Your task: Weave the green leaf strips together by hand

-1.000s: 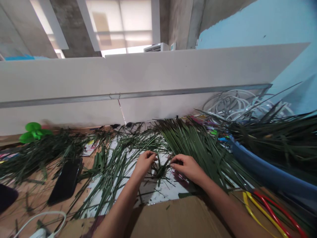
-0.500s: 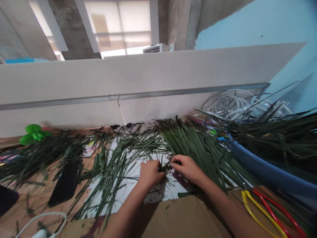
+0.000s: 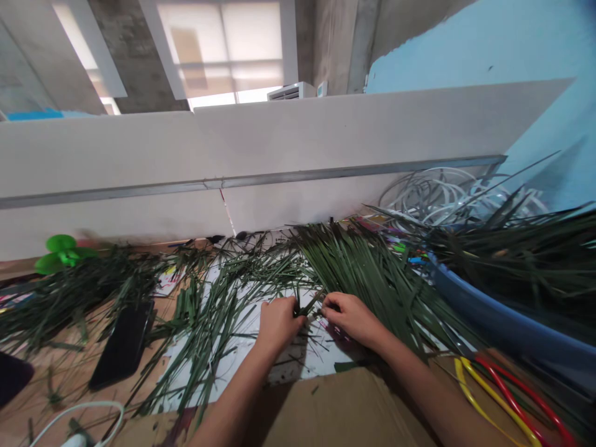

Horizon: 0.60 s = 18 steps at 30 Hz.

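Left hand (image 3: 279,324) has dropped a bit and moved in toward right hand (image 3: 354,318) since the last frame, so I've got them nearly touching now. Left is curled closed on a small tuft of green palm-leaf strips (image 3: 302,308), which sits between the hands at 12 o'clock from my wrists. Right is half curled, fingertips at the same tuft, but I can't tell if it's actually pinching. A fan of long palm-leaf strips (image 3: 367,279) lies at 1 o'clock, over a white paper sheet (image 3: 251,326). Blue tub (image 3: 493,320) full of leaves at 3 o'clock, black phone (image 3: 121,347) at 9, cardboard box flap (image 3: 335,413) at 6, coiled white cable (image 3: 447,198) at 2, red and yellow tubing (image 3: 493,397) at 4.
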{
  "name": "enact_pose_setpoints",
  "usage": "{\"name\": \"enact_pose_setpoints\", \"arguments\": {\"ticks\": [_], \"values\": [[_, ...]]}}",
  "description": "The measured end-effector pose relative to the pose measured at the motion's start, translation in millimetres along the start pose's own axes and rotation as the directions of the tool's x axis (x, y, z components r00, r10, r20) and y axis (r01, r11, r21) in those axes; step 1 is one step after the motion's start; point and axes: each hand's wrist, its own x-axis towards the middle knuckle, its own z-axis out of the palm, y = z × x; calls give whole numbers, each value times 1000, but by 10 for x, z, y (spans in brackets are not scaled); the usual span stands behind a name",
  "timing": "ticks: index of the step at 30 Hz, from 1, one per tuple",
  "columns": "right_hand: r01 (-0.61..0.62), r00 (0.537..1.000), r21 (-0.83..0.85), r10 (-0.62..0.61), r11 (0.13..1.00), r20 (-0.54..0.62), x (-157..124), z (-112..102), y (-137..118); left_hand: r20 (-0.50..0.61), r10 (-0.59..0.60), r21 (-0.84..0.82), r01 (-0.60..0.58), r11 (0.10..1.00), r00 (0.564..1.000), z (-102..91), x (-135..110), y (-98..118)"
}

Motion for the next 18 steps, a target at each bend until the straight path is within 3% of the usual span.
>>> {"name": "enact_pose_setpoints", "arguments": {"ticks": [18], "values": [[-2, 1000, 16, 2, 1000, -6, 2, 6, 7, 38, 23, 48, -25, 999, 999, 15, 2, -28]]}}
